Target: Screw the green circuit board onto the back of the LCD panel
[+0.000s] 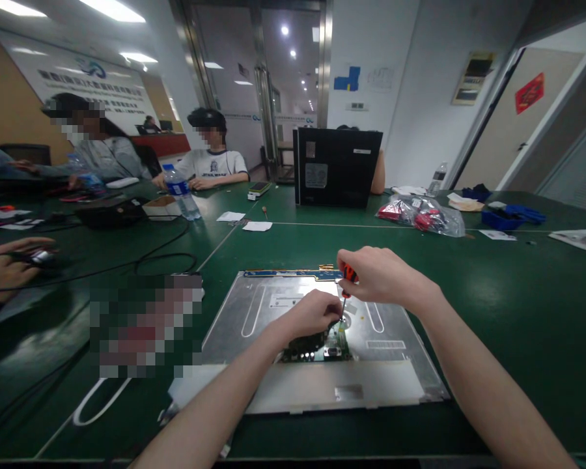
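Over circuit board (pixel 317 348), screwdriver (pixel 346 286) upright, tip down, right hand (pixel 378 277) gripping handle, left hand (pixel 312 316) pinching shaft

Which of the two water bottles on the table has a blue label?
The nearer water bottle, left of centre by the seated people, has it; the far bottle at right shows none.

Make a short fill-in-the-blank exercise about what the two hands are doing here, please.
1. The right hand holds a screwdriver with a red and ____ handle.
2. The left hand rests on the green ____ board.
3. The metal monitor back panel lies on a ____ table.

Missing words: black; circuit; green
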Motion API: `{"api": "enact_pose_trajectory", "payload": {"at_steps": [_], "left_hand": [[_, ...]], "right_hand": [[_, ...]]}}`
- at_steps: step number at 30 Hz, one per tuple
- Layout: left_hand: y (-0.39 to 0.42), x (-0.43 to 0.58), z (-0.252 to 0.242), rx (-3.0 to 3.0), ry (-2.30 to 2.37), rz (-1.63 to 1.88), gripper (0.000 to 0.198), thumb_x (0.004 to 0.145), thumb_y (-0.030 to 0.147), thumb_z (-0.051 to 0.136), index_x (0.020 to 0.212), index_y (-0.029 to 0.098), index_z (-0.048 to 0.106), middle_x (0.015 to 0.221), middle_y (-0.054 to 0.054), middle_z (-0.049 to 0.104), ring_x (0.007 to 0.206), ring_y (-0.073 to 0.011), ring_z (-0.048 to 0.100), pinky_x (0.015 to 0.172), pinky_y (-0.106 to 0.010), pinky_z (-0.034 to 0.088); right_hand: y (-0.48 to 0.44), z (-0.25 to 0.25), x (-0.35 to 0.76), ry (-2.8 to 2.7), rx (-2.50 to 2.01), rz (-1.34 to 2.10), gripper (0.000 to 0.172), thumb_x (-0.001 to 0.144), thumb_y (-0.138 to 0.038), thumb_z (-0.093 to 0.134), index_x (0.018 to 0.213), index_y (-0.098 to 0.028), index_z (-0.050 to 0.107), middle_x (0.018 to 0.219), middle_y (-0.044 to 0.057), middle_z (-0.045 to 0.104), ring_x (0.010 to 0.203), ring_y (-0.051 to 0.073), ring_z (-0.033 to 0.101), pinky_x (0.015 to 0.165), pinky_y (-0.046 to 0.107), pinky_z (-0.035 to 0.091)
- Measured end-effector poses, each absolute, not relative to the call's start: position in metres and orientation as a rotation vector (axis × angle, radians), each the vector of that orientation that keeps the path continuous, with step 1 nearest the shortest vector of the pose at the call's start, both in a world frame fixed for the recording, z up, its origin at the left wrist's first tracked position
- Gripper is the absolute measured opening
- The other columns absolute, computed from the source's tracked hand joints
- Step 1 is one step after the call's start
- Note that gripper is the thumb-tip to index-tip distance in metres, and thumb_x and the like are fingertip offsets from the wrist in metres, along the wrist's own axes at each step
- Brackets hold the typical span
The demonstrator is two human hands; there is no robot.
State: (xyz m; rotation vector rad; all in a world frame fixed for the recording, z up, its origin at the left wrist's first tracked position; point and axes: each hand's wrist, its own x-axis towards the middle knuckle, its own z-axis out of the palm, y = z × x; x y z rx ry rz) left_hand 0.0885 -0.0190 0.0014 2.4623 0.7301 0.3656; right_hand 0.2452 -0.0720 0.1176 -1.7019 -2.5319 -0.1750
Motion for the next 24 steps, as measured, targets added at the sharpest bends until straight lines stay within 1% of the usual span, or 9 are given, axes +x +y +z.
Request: {"api": "enact_pose_trajectory", "payload": {"at_steps": [4,6,8,10,12,15,19,21,24], "left_hand": [[-0.0190,0.0888,0.0019,2.475,0.712,0.373,0.014,0.074,0.007,0.055,0.074,0.015,0.067,0.072,-0.002,0.068,0.067,-0.0142,0.059,0.063,-0.021,0.039],[-0.0191,0.0890,0.0021,2.472,0.710,0.368,0.014,0.074,0.006,0.055,0.075,0.015,0.067,0.072,-0.002,0.068,0.067,-0.0140,0.059,0.063,-0.021,0.039],[-0.0190,0.0890,0.0022,2.471,0.714,0.362,0.014,0.074,0.006,0.055,0.075,0.014,0.067,0.070,-0.002,0.067,0.064,-0.0134,0.058,0.061,-0.020,0.039],[-0.0191,0.0890,0.0021,2.472,0.718,0.362,0.015,0.074,0.006,0.055,0.074,0.014,0.067,0.069,-0.001,0.067,0.063,-0.0131,0.057,0.060,-0.020,0.038],[-0.0193,0.0891,0.0021,2.470,0.722,0.366,0.014,0.074,0.006,0.055,0.074,0.014,0.067,0.069,-0.001,0.067,0.062,-0.0130,0.057,0.060,-0.020,0.038],[-0.0197,0.0894,0.0027,2.472,0.722,0.367,0.014,0.074,0.005,0.055,0.073,0.014,0.067,0.070,-0.002,0.067,0.063,-0.0135,0.058,0.061,-0.021,0.038],[-0.0200,0.0893,0.0037,2.481,0.705,0.361,0.014,0.074,0.006,0.055,0.075,0.014,0.067,0.072,-0.003,0.068,0.066,-0.0143,0.059,0.063,-0.021,0.039],[-0.0199,0.0892,0.0038,2.471,0.718,0.360,0.014,0.074,0.007,0.055,0.075,0.014,0.067,0.072,-0.002,0.068,0.065,-0.0142,0.059,0.062,-0.021,0.039],[-0.0197,0.0890,0.0032,2.458,0.734,0.357,0.015,0.074,0.006,0.055,0.074,0.014,0.067,0.070,-0.002,0.067,0.064,-0.0137,0.058,0.061,-0.021,0.038]], "right_hand": [[-0.0690,0.1179,0.2442,-2.482,-1.774,-0.214,0.034,0.082,-0.054,0.052,0.082,-0.021,0.059,0.071,0.004,0.063,0.061,0.016,0.054,0.049,0.027,0.020],[-0.0682,0.1178,0.2439,-2.478,-1.797,-0.226,0.031,0.086,-0.050,0.049,0.080,-0.021,0.060,0.070,0.005,0.063,0.061,0.016,0.054,0.049,0.027,0.019],[-0.0686,0.1174,0.2441,-2.488,-1.790,-0.243,0.023,0.086,-0.040,0.048,0.084,-0.021,0.060,0.071,0.005,0.063,0.061,0.015,0.054,0.049,0.027,0.019],[-0.0698,0.1169,0.2448,-2.497,-1.759,-0.249,0.016,0.084,-0.032,0.049,0.089,-0.020,0.059,0.073,0.004,0.064,0.061,0.015,0.053,0.049,0.027,0.019],[-0.0709,0.1169,0.2453,-2.505,-1.728,-0.236,0.016,0.080,-0.028,0.051,0.091,-0.020,0.058,0.074,0.003,0.064,0.060,0.015,0.053,0.048,0.027,0.020],[-0.0710,0.1179,0.2451,-2.505,-1.727,-0.219,0.017,0.080,-0.033,0.053,0.088,-0.020,0.059,0.074,0.004,0.064,0.061,0.015,0.053,0.048,0.027,0.021],[-0.0688,0.1193,0.2440,-2.462,-1.796,-0.237,0.030,0.083,-0.050,0.052,0.081,-0.020,0.061,0.071,0.005,0.063,0.063,0.017,0.055,0.049,0.027,0.021],[-0.0683,0.1190,0.2442,-2.464,-1.792,-0.231,0.026,0.083,-0.045,0.052,0.082,-0.021,0.060,0.071,0.004,0.063,0.063,0.017,0.055,0.049,0.027,0.021],[-0.0694,0.1179,0.2455,-2.496,-1.734,-0.193,0.016,0.081,-0.032,0.054,0.091,-0.021,0.057,0.075,0.003,0.064,0.062,0.015,0.054,0.049,0.026,0.021]]}}
